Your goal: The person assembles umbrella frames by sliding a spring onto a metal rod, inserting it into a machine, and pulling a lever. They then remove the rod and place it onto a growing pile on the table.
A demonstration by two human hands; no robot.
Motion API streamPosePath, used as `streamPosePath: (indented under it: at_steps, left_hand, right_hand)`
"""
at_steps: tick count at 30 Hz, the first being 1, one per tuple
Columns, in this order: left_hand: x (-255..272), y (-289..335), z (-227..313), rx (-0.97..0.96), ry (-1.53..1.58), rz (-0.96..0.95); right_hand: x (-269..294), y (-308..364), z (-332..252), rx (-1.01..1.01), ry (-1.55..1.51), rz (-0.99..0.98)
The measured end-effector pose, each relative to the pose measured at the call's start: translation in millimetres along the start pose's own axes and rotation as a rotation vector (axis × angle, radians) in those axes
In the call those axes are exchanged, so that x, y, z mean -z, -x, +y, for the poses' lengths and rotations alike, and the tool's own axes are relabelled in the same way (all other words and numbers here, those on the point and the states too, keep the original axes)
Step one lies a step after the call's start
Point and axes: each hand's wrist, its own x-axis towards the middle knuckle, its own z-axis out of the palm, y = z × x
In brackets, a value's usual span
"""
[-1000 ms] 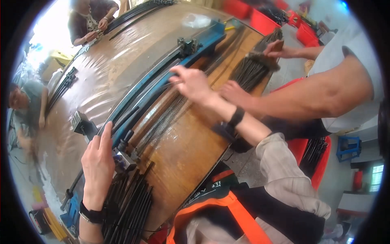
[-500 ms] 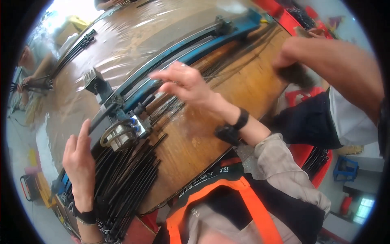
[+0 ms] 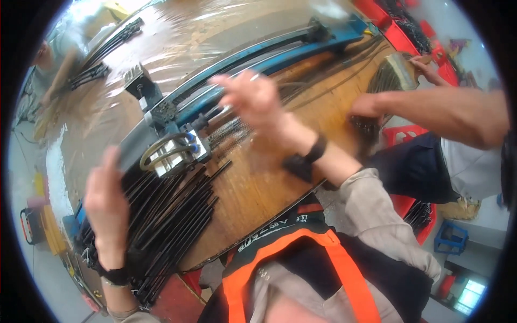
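My left hand [image 3: 107,202] is at the left, one finger stretched upward; motion blurs it. It is beside a pile of long black rods [image 3: 172,215], and I see nothing held in it. My right hand [image 3: 256,102] is over the blue rail [image 3: 237,83] of a bench machine, fingers apart and smeared by motion, with nothing visible between them. Between my hands sits the machine's metal cylinder block [image 3: 172,156] with hoses. Close to my right hand, several thin springlike metal strands [image 3: 231,132] lie along the rail.
At the right, another person's forearm [image 3: 441,110] reaches over the table's edge beside a bundle of thin strands [image 3: 388,75]. Red bins [image 3: 412,37] line the far right. A second person [image 3: 54,75] is at the left, near dark rods [image 3: 116,40]. A blue stool [image 3: 451,237] stands on the floor.
The whole view has shifted, so the machine and rods appear farther right. My right hand has risen slightly along the rail. The other person's bundle now shows more clearly.
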Motion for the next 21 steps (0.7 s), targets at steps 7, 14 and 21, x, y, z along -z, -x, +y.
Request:
streamPosePath:
  at_steps: [7,14,21]
  left_hand:
    - [57,31,-72,0.399,-0.105,0.203]
    - [62,58,-68,0.444,-0.059,0.156]
    - [51,104,-80,0.576,0.036,0.138]
  right_hand:
    - [-12,-8,13,-0.471,-0.194,-0.301]
    - [-109,-89,-19,-0.107,-0.535,-0.387]
    - [-139,-94,-22,0.045,-0.374,-0.465]
